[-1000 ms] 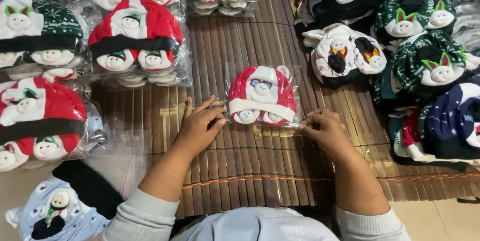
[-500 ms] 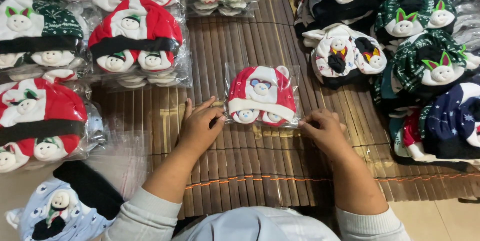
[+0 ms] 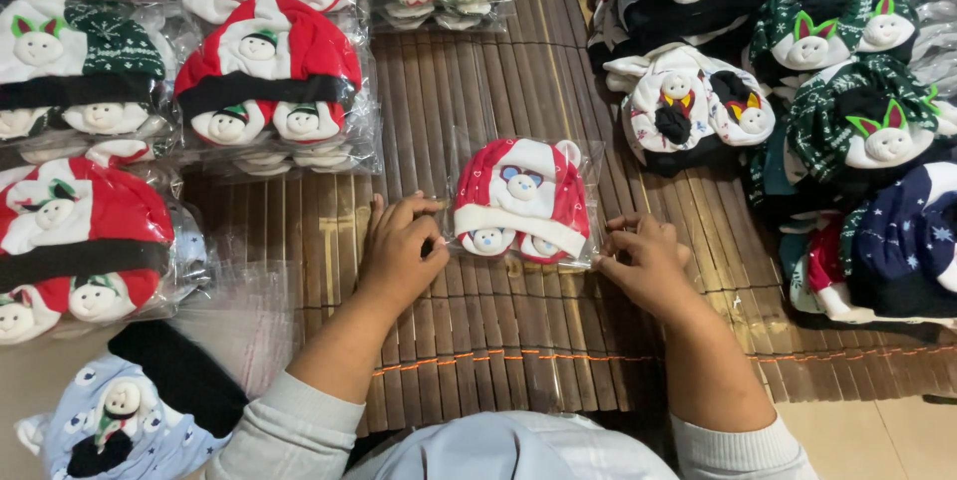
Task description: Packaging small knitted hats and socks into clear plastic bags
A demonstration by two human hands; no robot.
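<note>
Nearest the camera, the person's pale sleeves run up from the bottom edge, and both bare hands rest on the brown slatted bamboo mat (image 3: 518, 340). The left hand (image 3: 399, 251) lies palm down with its fingers close together and bent, the fingertips pressing the near left edge of a clear plastic bag (image 3: 588, 166). The right hand (image 3: 648, 261) sits at the bag's near right corner, its fingers curled inward and seemingly pinching the plastic there, though the exact grip is hard to make out. Between and just beyond the two hands lies the red and white baby hat set (image 3: 520, 199), flat inside the bag, with small bear faces on it. To the near left, a light blue hat (image 3: 120, 420) is cut off by the frame's edge. Farther left, stacks of bagged red hats (image 3: 269, 81) sit in rows, glare blurring their wrapping. To the far right, a heap of loose dark hats (image 3: 847, 91) overlaps so that single pieces are partly hidden.
</note>
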